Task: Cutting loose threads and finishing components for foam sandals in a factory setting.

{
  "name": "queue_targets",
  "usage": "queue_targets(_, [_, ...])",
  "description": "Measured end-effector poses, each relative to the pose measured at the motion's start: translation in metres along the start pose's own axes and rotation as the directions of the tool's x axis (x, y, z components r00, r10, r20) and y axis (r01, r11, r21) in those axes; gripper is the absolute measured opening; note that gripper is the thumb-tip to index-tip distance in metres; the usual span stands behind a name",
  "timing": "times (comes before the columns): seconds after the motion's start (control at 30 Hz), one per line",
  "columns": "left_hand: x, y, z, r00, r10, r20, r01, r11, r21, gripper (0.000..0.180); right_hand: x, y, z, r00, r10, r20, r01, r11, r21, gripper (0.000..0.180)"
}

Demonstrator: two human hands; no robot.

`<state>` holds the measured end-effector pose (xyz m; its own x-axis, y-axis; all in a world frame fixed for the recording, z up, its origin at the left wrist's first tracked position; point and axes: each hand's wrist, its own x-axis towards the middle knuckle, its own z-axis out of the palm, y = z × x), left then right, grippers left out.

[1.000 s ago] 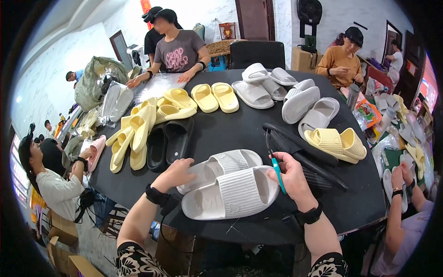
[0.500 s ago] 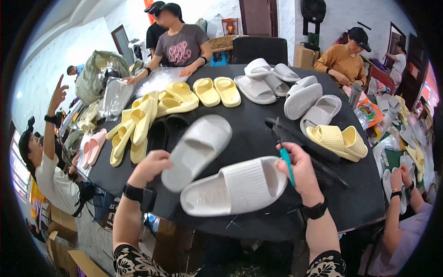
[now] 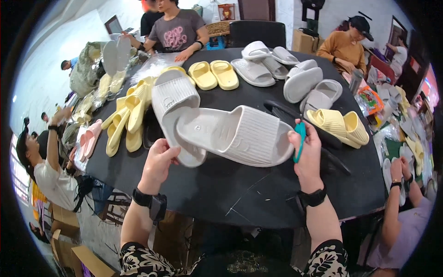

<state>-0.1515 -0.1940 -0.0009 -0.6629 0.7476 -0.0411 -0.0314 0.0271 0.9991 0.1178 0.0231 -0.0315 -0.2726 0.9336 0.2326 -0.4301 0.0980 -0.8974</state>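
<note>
Left hand grasps left gray slide sandal by heel; right hand pinches right gray slide sandal by toe, teal-handled tool in same grip. We hold both above surface, near front edge, heel of right one overlapping left. We judge them light, foam-like, bendy, not fragile; smooth sides may slip. Best hold: heel rim, toe edge or ribbed strap.

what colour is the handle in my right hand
The handle is teal, clearest in the head view.
</note>
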Motion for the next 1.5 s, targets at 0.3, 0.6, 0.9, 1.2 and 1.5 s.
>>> queue_targets(0.3, [-0.014, 0.001, 0.050, 0.992, 0.079, 0.100, -0.089, 0.991, 0.099, 0.040, -0.020, 0.000, 0.021, 0.997, 0.071, 0.015, -0.070, 0.997, -0.030, 0.040])
queue_targets(0.6, [-0.004, 0.028, 0.100, 0.979, 0.120, 0.162, -0.148, 0.973, 0.176, 0.041, -0.032, -0.013, 0.024, 0.968, 0.216, 0.129, -0.238, 0.952, 0.191, 0.041])
queue_targets(0.9, [0.072, 0.055, 0.139, 0.934, 0.011, 0.357, 0.006, 0.999, -0.047, 0.023, -0.022, -0.046, 0.013, 0.998, -0.002, 0.069, -0.017, 0.962, 0.272, 0.045])
queue_targets(1.2, [0.180, 0.017, 0.232, 0.551, 0.401, 0.732, -0.492, 0.864, -0.103, 0.015, -0.037, -0.050, 0.024, 0.960, -0.275, 0.052, 0.256, 0.937, 0.238, 0.045])
queue_targets(1.5, [0.109, 0.042, 0.288, 0.863, 0.300, 0.406, -0.340, 0.940, 0.028, 0.037, -0.034, -0.051, 0.020, 0.975, -0.221, 0.015, 0.220, 0.974, 0.061, 0.047])
